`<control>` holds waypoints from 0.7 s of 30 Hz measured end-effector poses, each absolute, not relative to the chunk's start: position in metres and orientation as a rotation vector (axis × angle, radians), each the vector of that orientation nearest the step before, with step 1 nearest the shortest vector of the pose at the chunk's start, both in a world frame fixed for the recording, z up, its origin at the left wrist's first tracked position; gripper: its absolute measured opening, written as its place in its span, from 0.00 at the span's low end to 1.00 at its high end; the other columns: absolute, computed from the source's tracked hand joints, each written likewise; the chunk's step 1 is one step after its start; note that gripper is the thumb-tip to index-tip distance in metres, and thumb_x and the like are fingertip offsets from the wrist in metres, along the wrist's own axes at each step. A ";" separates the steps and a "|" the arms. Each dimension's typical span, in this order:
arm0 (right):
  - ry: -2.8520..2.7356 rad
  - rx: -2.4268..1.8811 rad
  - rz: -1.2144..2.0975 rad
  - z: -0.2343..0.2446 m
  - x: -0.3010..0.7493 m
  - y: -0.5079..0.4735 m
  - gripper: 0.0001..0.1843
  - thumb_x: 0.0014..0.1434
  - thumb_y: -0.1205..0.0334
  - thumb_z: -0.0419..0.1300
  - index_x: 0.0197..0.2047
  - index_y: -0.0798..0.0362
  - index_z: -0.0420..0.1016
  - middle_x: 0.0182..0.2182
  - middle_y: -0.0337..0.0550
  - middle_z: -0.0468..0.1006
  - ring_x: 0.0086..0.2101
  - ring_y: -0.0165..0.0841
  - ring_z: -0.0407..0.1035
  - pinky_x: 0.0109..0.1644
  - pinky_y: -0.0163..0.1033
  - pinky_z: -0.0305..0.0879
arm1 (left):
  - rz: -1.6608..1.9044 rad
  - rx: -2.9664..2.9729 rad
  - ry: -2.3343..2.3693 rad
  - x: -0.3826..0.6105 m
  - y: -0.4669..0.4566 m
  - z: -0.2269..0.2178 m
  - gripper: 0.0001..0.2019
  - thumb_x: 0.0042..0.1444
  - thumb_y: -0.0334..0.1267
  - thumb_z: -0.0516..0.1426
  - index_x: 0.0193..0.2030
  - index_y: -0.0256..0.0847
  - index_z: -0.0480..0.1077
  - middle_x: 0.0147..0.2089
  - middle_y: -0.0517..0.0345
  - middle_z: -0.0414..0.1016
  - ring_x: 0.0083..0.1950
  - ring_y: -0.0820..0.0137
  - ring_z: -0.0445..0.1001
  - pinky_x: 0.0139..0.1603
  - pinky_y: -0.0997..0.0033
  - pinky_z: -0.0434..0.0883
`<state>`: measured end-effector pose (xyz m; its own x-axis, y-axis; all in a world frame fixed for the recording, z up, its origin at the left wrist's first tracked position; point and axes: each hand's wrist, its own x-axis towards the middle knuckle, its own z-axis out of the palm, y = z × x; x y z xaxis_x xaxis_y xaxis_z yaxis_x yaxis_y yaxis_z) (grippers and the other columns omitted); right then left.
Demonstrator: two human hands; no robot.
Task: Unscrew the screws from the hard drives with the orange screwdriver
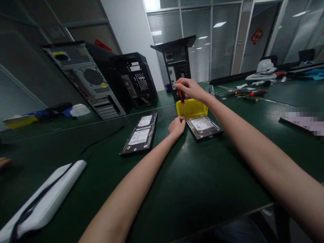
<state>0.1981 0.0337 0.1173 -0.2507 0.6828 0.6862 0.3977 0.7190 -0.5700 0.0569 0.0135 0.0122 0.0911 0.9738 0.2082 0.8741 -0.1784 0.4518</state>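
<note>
My right hand [190, 89] is closed round the top of an orange-and-black screwdriver [181, 96], held upright. Its shaft points down at the far left corner of a hard drive [202, 124], which lies label up on the table. At that same corner my left hand [177, 126] is closed, fingertips close to the screwdriver's tip; whether they pinch a small part there is hidden. Directly behind the drive stands a yellow open container [192, 107]. To the left, two more hard drives, a nearer one [138, 139] and a farther one [146, 120], lie end to end.
Computer cases [96, 81] stand along the back left, with another case [177, 64] behind the yellow container. Several hand tools [250, 93] lie at the right rear. A white flat object with a black strap [48, 195] is at the near left, and a phone-like slab [303, 125] at the right.
</note>
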 end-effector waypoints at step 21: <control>-1.870 -0.929 0.060 0.111 0.203 0.040 0.18 0.63 0.45 0.49 0.35 0.51 0.66 0.27 0.40 0.67 0.33 0.34 0.65 0.43 0.41 0.64 | 0.680 2.158 1.877 0.056 0.015 0.010 0.16 0.60 0.46 0.50 0.50 0.50 0.73 0.53 0.58 0.76 0.53 0.62 0.74 0.50 0.66 0.69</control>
